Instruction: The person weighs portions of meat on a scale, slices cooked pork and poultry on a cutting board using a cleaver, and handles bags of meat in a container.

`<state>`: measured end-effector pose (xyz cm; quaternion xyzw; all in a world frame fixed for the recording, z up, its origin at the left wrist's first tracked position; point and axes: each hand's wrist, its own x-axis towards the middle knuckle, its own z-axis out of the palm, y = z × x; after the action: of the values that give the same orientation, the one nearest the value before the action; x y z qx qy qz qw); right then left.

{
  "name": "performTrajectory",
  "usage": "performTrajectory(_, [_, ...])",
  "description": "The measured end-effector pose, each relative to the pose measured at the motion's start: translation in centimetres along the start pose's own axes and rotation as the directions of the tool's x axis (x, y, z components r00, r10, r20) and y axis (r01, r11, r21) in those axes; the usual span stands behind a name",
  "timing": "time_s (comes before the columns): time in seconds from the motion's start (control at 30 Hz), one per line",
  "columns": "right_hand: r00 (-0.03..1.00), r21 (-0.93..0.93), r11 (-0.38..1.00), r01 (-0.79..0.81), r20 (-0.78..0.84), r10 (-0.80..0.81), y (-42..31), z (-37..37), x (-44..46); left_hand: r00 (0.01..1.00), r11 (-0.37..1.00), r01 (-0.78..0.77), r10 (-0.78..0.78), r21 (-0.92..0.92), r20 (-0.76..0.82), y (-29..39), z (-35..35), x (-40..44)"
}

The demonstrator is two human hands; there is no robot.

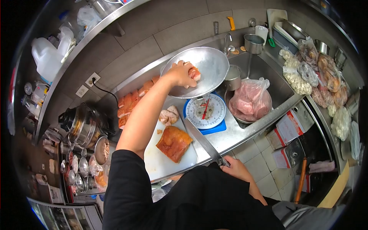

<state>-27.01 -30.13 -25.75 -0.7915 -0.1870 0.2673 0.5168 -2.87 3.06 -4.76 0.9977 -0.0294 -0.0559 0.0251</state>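
Observation:
My left hand (180, 74) reaches over the wide metal pan (212, 63) of a dial scale (206, 112), its fingers closed round a piece of pork (194, 74). In my right hand (235, 169), near the counter's front edge, is the handle of a large knife (202, 140); its blade points toward the scale. A browned slab of pork (174, 144) lies on the white cutting board (153, 168). Paler meat chunks (169, 115) sit just behind it. Several cut pork pieces (129, 104) are lined up at the back left, partly hidden by my left arm.
A sink (249, 63) on the right holds a bowl with bagged raw meat (249, 100) and a metal pot (232, 78). Bagged food (306, 73) crowds the right-hand shelf. Pots and steel bowls (82, 166) stand at left. A metal shelf (92, 36) runs overhead.

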Motion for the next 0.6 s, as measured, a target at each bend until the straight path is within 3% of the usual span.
performTrajectory(0.13, [1.0,-0.031,0.999,0.014,0.002,-0.014,1.1,-0.2,0.0,0.993,0.992,-0.043,0.029,-0.12,-0.116,-1.7,0.2,0.3])
performTrajectory(0.17, [1.0,-0.029,0.999,0.014,0.01,-0.014,0.9,-0.4,0.0,0.997,0.859,-0.073,0.071,-0.507,-0.023,-2.3,-0.5,0.4])
performTrajectory(0.2, [1.0,-0.039,0.999,-0.002,-0.009,0.002,0.5,-0.5,-0.3,0.989,0.58,-0.044,0.139,-0.813,0.046,-3.0,-1.0,0.4])
performTrajectory(0.23, [1.0,-0.05,0.999,-0.02,-0.022,0.019,0.1,-0.7,-0.5,0.987,0.317,-0.042,0.158,-0.947,0.009,-3.7,-1.2,0.2])
performTrajectory(0.3, [0.998,-0.043,0.998,-0.053,-0.025,0.052,-0.8,-0.9,-0.7,0.99,0.011,-0.143,-0.004,-0.99,-0.143,-4.2,-1.6,-1.8])
performTrajectory(0.33, [0.995,-0.03,0.995,-0.09,-0.054,0.088,-0.9,-0.8,-0.8,0.98,-0.115,-0.187,0.052,-0.976,-0.194,-6.0,-2.1,-2.7])
performTrajectory(0.4, [0.998,-0.035,0.998,-0.057,-0.036,0.055,-0.1,-0.5,-0.7,0.96,-0.269,-0.271,-0.011,-0.924,-0.278,-8.0,-4.3,-7.1])
performTrajectory(0.47, [0.991,-0.068,0.99,-0.125,-0.054,0.122,-0.6,-0.6,-0.6,0.921,-0.165,-0.387,-0.024,-0.907,-0.389,-12.3,-5.6,-11.1])
performTrajectory(0.53, [0.994,-0.079,0.992,-0.095,-0.065,0.09,-0.5,0.0,-0.2,0.916,-0.075,-0.395,-0.108,-0.915,-0.387,-16.5,-5.2,-14.7])
performTrajectory(0.6, [0.984,-0.024,0.986,-0.168,-0.068,0.166,-1.2,0.5,0.4,0.931,0.02,-0.244,-0.276,-0.97,-0.24,-20.4,-2.6,-17.2])
